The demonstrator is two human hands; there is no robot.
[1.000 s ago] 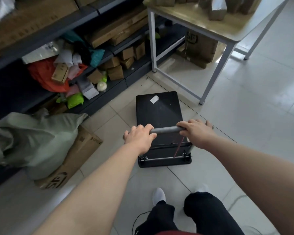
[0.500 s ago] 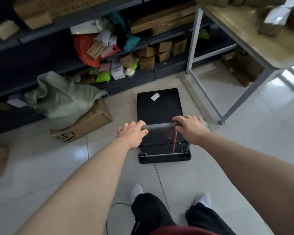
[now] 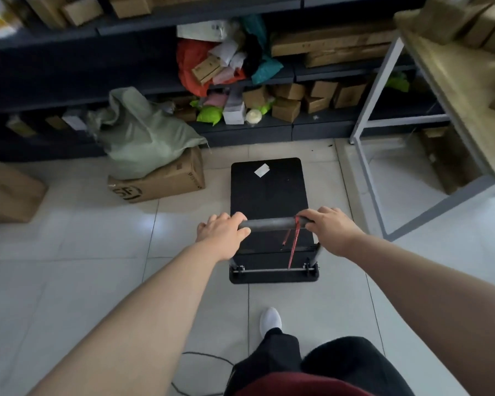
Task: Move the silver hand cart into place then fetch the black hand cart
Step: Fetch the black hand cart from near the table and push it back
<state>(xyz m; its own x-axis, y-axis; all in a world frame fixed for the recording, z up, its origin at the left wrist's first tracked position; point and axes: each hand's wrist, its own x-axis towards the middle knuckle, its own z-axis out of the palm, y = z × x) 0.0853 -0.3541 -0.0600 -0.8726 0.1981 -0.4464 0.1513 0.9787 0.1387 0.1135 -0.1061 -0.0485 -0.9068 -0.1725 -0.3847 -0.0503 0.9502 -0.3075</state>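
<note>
The black hand cart stands on the tiled floor straight ahead of me, its flat deck bare except for a small white sticker. Its grey handle bar runs crosswise at the near end, with a red cord hanging from it. My left hand grips the bar's left end and my right hand grips its right end. No silver hand cart is in view.
Dark shelving full of boxes and parcels runs across the back. A green sack lies on a cardboard box to the cart's left; another box at far left. A metal-legged table stands right. A cable lies by my feet.
The cart and my view have swung left, so the cart now faces the shelving square on. The table has slid to the right edge and the sack toward the middle. Both hands kept their grip.
</note>
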